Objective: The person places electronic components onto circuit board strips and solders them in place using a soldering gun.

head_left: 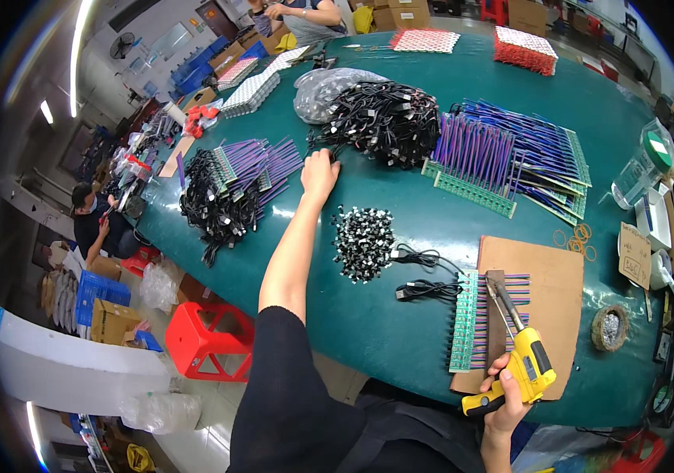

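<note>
My right hand [508, 398] grips a yellow soldering gun [530, 365], its metal tip angled over a green circuit board strip [465, 323]. Rows of thin coloured wires run right from this strip, under a brown flat bar [495, 315], across a cardboard sheet [555, 307]. Two coiled black cables [429, 290] lie at the strip's left edge. Stretched out to the far side, my left hand [320, 177] has its fingers curled on a black cable at the edge of a large cable heap [388, 122]. Its fingertips are partly hidden.
A pile of small black-and-white parts [363, 243] sits mid-table. Wired green boards [471, 189] lie at the far right, and boards with black cables [223, 193] at the left. A solder reel [609, 328], rubber bands [577, 239] and a clear jar [643, 169] stand right.
</note>
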`<state>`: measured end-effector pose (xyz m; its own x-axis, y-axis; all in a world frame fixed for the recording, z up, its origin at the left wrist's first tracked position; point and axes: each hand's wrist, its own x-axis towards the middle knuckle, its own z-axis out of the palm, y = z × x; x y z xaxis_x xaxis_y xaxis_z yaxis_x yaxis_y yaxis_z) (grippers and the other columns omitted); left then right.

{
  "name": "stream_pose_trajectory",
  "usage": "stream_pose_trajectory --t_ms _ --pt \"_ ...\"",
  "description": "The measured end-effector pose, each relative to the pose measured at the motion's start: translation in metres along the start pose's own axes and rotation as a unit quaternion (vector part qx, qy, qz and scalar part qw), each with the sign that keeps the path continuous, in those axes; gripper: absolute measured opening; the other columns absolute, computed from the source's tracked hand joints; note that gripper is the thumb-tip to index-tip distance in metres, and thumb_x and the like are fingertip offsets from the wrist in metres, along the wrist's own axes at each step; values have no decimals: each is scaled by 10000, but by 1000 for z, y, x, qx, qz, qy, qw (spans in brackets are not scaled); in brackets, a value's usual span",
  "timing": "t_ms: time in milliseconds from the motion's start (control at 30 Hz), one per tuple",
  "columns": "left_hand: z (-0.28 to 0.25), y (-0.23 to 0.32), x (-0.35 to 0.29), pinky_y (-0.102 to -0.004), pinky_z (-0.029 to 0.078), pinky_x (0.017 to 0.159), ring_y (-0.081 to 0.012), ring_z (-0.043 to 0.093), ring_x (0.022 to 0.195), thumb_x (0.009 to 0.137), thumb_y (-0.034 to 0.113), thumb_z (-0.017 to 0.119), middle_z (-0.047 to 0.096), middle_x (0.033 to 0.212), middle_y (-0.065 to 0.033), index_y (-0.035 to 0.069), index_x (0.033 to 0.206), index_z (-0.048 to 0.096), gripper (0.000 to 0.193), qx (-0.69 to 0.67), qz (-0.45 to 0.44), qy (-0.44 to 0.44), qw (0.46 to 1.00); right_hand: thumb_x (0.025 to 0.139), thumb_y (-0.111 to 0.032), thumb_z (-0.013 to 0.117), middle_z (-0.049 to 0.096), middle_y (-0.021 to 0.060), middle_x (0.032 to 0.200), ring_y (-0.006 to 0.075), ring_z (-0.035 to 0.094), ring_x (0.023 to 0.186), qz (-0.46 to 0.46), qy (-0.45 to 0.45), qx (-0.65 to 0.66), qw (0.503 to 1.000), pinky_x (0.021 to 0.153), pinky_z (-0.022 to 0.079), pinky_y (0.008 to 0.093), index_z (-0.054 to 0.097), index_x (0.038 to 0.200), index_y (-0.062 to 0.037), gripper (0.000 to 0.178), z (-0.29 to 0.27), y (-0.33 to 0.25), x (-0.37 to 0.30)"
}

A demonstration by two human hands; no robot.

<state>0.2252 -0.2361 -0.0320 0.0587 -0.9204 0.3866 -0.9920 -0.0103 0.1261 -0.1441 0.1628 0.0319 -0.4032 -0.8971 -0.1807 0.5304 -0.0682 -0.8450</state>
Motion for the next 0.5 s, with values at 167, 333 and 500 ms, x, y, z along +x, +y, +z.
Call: stream_pose_trajectory --t_ms 167,333,500 --pt "-36 34 -26 -320 504 611 -200 635 640 740 148 597 623 726 -95 3 976 556 279 -325 -152 -43 932 811 -18 545 567 125 883 148 568 748 7 -3 1 1000 534 529 250 360 1352 14 572 -2 0 1" --pt "-111 83 -94 -214 380 516 -95 456 549 811 41 457 505 645 -19 -17 1098 560 310 -631 -157 -256 716 820 -12 560 571 126 913 143 571 756 10 -20 32 999 549 525 247 408 1296 14 500 -1 -4 3" --pt "-169 159 -183 -208 394 532 -76 497 635 905 71 501 522 770 -16 -2 1157 533 264 -613 -37 -388 688 829 29 562 569 119 953 125 565 680 11 0 9 1000 549 496 243 386 1333 -2 535 5 -13 2"
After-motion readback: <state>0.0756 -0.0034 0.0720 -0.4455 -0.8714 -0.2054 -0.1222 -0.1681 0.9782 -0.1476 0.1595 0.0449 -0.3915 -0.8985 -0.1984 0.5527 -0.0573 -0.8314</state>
